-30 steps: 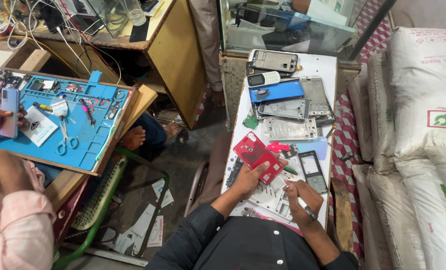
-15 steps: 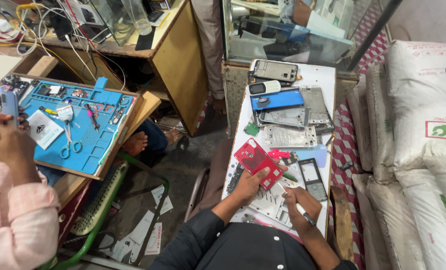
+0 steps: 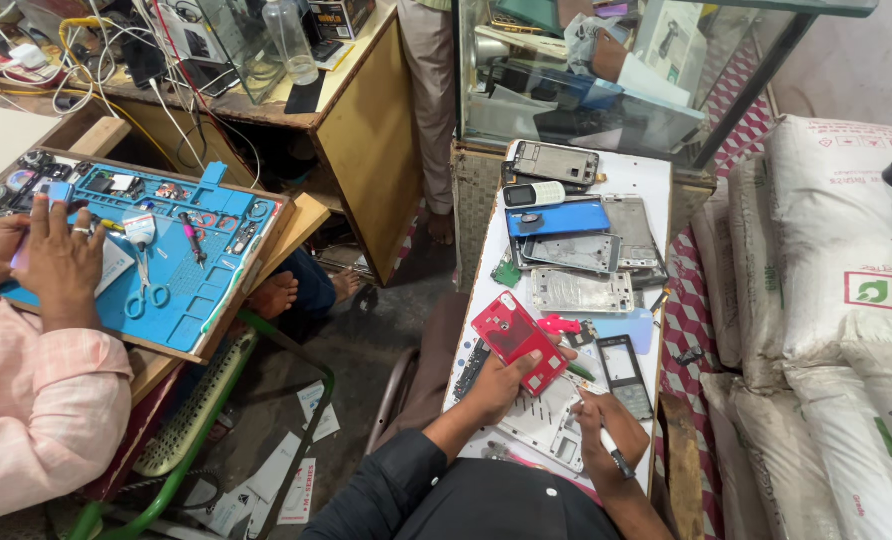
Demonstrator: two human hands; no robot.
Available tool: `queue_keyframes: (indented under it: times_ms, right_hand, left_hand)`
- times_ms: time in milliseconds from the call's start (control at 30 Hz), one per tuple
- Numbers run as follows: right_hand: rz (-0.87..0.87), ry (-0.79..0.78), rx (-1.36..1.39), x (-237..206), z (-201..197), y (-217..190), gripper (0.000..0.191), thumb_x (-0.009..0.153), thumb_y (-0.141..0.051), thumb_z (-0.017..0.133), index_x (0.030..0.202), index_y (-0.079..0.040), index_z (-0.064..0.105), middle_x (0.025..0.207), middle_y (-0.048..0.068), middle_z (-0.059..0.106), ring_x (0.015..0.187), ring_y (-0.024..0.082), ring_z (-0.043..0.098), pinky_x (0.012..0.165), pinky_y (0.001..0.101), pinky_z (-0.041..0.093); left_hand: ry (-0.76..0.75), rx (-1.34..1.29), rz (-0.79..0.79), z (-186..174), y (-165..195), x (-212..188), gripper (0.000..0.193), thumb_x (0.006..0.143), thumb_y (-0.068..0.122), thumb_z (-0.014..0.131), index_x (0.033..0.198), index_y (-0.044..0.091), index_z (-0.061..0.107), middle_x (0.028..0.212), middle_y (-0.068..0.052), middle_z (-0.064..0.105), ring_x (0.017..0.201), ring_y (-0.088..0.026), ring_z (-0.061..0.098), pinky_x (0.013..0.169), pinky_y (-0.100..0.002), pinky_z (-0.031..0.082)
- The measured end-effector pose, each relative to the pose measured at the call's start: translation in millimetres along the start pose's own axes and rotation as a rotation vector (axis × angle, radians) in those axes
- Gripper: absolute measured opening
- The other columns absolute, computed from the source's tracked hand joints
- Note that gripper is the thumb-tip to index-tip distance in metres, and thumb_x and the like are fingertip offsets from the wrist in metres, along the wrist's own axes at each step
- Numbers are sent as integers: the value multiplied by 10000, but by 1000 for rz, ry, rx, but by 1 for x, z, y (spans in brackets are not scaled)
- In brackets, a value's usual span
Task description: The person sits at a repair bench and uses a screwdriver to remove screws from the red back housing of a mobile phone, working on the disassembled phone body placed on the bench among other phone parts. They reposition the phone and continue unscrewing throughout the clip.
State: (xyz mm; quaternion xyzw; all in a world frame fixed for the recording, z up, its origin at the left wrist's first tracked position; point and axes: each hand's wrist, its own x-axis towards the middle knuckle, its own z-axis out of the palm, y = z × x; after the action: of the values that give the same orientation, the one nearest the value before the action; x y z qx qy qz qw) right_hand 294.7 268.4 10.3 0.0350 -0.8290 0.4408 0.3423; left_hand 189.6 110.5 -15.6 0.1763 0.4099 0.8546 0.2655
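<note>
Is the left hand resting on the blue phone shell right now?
No, the left hand rests on the red rectangular plastic phone shell; the blue one lies farther up the table.
</note>
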Motion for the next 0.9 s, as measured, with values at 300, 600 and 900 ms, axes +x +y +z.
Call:
queue_keyframes:
  times_ms: [300,600,900]
  right_hand:
    - [-54,-79,-56,5,4,-2,143,951,-67,631,923,39,723,764,119,723,629,205,699,595,324,545]
    - [-58,-93,-11,8,2,-5,141,946,-51,616,887,43,703,757,121,720,627,197,703,591,329,550]
    - [-46,-100,-21,8,3,1,175,962,-66,601,847,29,694,767,116,731,642,182,729,590,316,573]
  left_hand:
    - [7,-13,-18,-1,-1,1,419,1074,205,501,1436,-5,483,1347,-194,660,1296,-262,619,1084,-393,510]
    - [4,-21,-3,-1,-1,0,407,1075,198,500,1429,-1,489,1351,-195,658,1294,-261,620,1093,-393,510]
    - [-1,-35,2,1,3,-1,426,1071,212,512,1437,-4,485,1347,-193,661,1292,-264,617,1094,-398,511]
